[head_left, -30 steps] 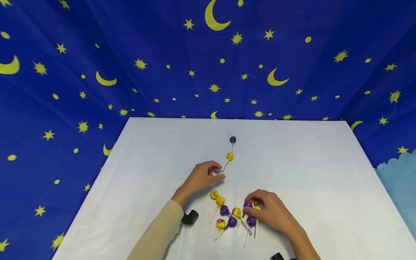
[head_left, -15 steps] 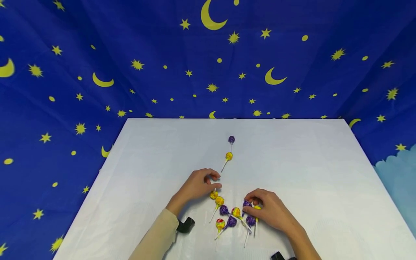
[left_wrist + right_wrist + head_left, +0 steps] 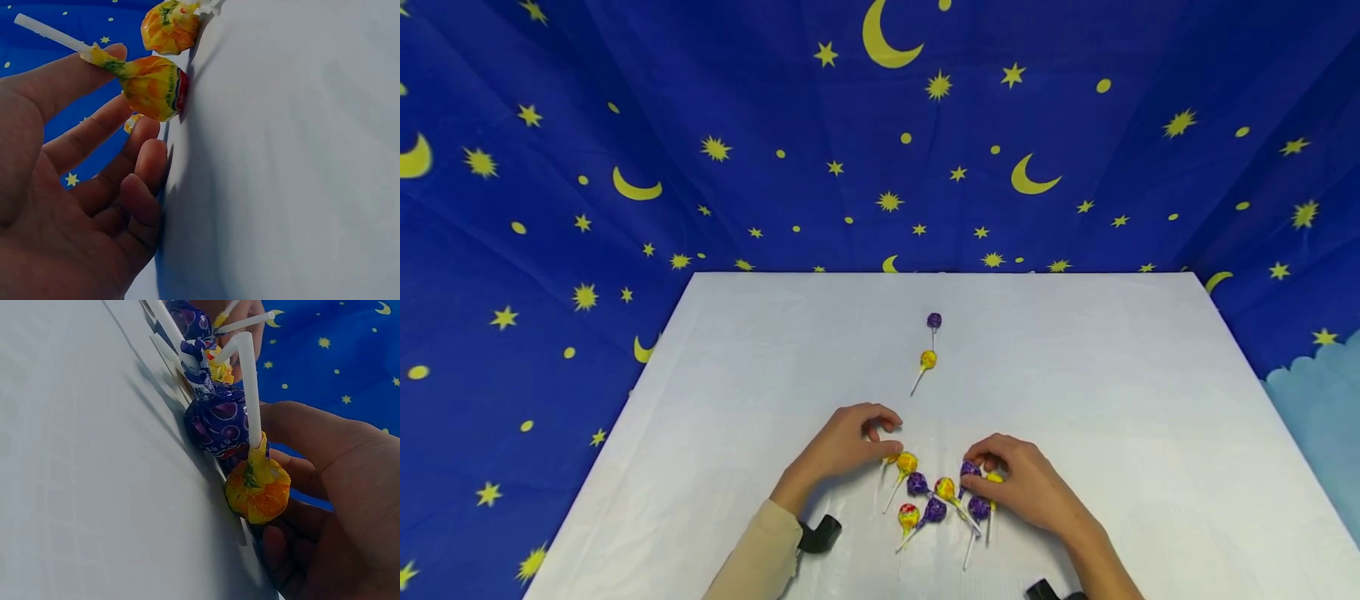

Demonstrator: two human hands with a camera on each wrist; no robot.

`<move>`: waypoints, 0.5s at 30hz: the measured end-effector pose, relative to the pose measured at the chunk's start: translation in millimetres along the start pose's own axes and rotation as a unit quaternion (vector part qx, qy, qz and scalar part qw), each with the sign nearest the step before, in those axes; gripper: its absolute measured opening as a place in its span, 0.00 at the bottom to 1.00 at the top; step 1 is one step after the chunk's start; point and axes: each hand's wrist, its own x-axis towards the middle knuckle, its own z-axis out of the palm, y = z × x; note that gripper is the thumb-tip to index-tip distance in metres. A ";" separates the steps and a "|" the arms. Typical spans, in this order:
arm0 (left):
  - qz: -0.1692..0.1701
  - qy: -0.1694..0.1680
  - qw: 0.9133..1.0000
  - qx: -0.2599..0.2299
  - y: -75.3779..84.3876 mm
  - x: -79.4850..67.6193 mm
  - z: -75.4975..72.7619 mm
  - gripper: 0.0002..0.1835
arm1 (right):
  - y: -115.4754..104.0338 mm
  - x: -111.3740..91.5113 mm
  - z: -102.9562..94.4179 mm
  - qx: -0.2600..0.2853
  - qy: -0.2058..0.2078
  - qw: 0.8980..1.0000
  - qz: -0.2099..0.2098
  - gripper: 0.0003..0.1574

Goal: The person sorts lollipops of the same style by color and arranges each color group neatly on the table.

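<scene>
My left hand (image 3: 847,440) hangs low over the left end of a loose group of lollipops, fingers and thumb apart. Its thumb overlaps a yellow lollipop (image 3: 890,459). In the left wrist view a yellow lollipop (image 3: 153,90) shows in front of the thumb and fingers, its white stick toward the camera. My right hand (image 3: 1030,483) curls thumb and index finger round the head of a purple lollipop (image 3: 971,472). Beside it, a yellow lollipop (image 3: 259,490) partly covers the fingers in the right wrist view. Another purple lollipop (image 3: 978,508) lies just below the right thumb.
Between the hands lie several more lollipops, including a purple one (image 3: 917,483) and a red-and-yellow one (image 3: 908,517). Farther back are a purple lollipop (image 3: 934,321) and a yellow one (image 3: 928,360) in line. Behind the white table (image 3: 775,333) hangs a blue star-patterned cloth (image 3: 820,108).
My left hand has drawn back toward me and slightly left, from beside the far yellow lollipop's stick to the near yellow one, now partly covered by the thumb. The right hand stays put.
</scene>
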 end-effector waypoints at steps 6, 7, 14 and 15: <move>0.009 -0.018 1.000 -0.004 -1.8 -7.8 -1.6 0.16 | 1.3 0.4 -0.8 0.008 -0.010 1.000 -0.001 0.17; 0.010 -0.021 1.000 -0.004 -2.2 -9.3 -1.3 0.16 | 1.3 0.0 -0.3 0.008 -0.011 1.000 -0.001 0.18; 0.021 -0.027 0.999 0.007 -1.8 -11.9 1.2 0.13 | 1.8 -0.6 -0.2 0.010 -0.014 1.000 0.009 0.17; 0.022 -0.027 0.999 0.007 -1.9 -11.3 1.4 0.12 | 1.6 -0.7 -0.5 0.010 -0.014 1.000 0.013 0.17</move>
